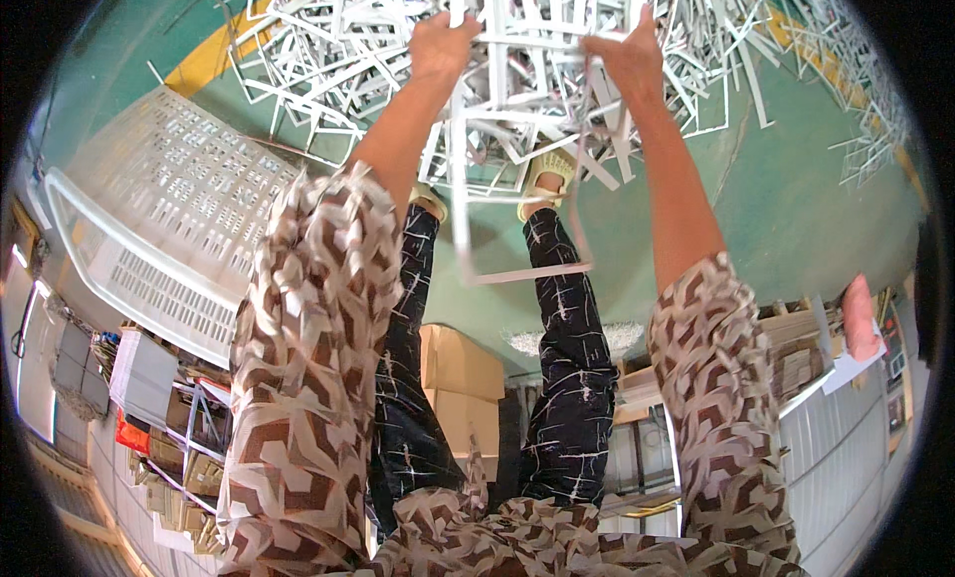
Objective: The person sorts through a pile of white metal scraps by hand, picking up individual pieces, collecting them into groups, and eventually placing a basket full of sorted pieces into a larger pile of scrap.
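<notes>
A heap of long white strips point(328, 55), apparently paper or card offcuts, lies on the floor before me. My left hand point(442, 49) is closed around white strips at the near side of the heap. My right hand point(630, 58) pinches white strips as well, a forearm's width to the right. A thin white rectangular frame point(522, 275) hangs down between my hands, above my feet. Its upper part overlaps other strips, so I cannot tell exactly which pieces each hand grips.
A white slotted plastic basket point(142, 278) lies at my left. More strips point(877, 122) are scattered on the green floor point(806, 204) to the right, near a yellow line point(216, 51). Cardboard boxes point(462, 383) stand behind my legs, and loaded shelving point(198, 428) is at the lower left.
</notes>
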Motion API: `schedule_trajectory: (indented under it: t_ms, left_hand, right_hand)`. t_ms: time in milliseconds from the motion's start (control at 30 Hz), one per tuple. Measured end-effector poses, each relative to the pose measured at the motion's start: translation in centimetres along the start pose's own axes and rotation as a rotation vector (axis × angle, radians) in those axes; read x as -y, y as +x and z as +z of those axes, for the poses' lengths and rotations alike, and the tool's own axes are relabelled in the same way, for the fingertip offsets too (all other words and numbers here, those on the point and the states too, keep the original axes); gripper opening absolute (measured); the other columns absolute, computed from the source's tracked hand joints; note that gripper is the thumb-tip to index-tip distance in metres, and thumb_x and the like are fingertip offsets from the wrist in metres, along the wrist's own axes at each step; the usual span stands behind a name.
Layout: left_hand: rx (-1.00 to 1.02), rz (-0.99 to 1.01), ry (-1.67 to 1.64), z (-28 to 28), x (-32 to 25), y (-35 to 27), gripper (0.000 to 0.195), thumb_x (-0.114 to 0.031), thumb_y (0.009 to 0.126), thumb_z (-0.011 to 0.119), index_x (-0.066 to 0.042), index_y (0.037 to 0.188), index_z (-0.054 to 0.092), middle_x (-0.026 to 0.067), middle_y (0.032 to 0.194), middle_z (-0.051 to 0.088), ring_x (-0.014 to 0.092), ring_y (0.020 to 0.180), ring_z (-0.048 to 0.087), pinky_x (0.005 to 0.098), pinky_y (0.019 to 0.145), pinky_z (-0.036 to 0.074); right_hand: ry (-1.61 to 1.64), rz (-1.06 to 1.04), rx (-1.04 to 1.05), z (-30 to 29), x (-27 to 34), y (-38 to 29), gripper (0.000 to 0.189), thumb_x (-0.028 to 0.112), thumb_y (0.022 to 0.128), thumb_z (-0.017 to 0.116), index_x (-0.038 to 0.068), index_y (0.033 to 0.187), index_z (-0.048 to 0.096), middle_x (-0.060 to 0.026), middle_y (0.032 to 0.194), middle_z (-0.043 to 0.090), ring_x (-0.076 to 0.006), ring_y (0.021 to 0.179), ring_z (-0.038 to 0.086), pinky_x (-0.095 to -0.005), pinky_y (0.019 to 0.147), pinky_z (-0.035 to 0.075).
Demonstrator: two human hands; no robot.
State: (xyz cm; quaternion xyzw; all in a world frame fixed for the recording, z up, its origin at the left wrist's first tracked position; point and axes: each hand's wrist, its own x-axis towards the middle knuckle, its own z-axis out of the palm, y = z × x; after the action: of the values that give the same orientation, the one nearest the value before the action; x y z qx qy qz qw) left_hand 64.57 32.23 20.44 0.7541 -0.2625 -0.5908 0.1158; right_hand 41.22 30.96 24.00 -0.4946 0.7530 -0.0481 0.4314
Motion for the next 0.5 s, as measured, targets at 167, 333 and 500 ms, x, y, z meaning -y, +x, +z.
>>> schedule_trajectory:
  t_ms: [167, 333, 500]
  left_hand:
    - [0.039, -0.099, 0.002, -4.4, -1.5, -4.7, 0.021, -0.015, 0.081, 0.060, -0.005, 0.099, 0.064, 0.0044, 0.074, 0.059, 0.012, 0.060, 0.053, 0.0254, 0.059, 0.045]
    - [0.136, -0.168, -0.369, -6.9, -2.5, -10.0, 0.033, -0.016, 0.087, 0.054, -0.011, 0.120, 0.053, 0.0112, 0.120, 0.048, 0.022, 0.107, 0.049, 0.0358, 0.076, 0.054]
    - [0.392, -0.286, -0.455, -8.6, -4.0, -13.6, 0.053, -0.026, 0.089, 0.053, -0.014, 0.136, 0.030, 0.0130, 0.117, 0.051, 0.022, 0.108, 0.048, 0.0309, 0.076, 0.050]
  right_hand:
    - [0.254, 0.061, 0.076, 1.4, 2.9, -4.4, 0.076, 0.019, 0.066, 0.071, -0.007, 0.127, 0.036, -0.0222, 0.113, 0.056, -0.0282, 0.105, 0.056, -0.0329, 0.090, 0.042]
    - [0.023, 0.051, 0.112, 0.7, 7.5, -10.3, 0.070, 0.015, 0.079, 0.051, -0.003, 0.138, 0.018, -0.0273, 0.099, 0.059, -0.0353, 0.085, 0.060, -0.0385, 0.080, 0.045]
    - [0.335, 0.121, 0.139, -2.3, 10.2, -14.7, 0.069, 0.011, 0.077, 0.053, -0.001, 0.137, 0.022, -0.0237, 0.098, 0.060, -0.0319, 0.085, 0.061, -0.0366, 0.081, 0.045]
